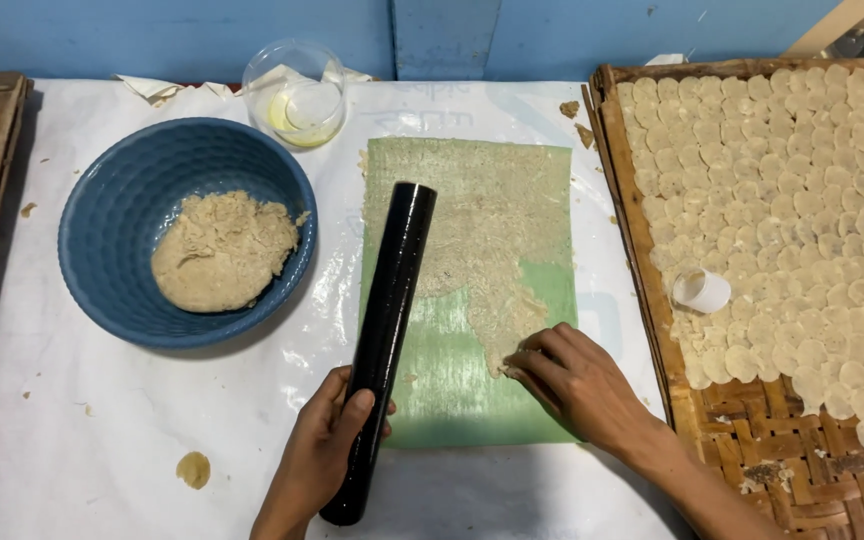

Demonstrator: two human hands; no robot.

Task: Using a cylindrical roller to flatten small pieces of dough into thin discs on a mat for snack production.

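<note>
1. The left hand (327,445) is wrapped around the lower end of a black rolling pin (382,340), which lies slanted across the left edge of the green mat (457,385).
2. The right hand (572,375) grasps nothing; its bent fingertips press on the lower edge of the thin dough sheet (482,215) spread over the mat's upper part.
3. The step in hand looks like spreading the dough; the bare green at 6 o'clock suggests that more rolling downward is called for, with even pressure so the sheet does not tear.
4. At 9 o'clock sits a blue bowl (112,215) with a dough lump (222,250).
5. At 11 o'clock stands a clear cup (297,90).
6. At 3 o'clock a woven tray (752,430) carries many pale discs (802,200) and a small white ring cutter (702,290).
</note>
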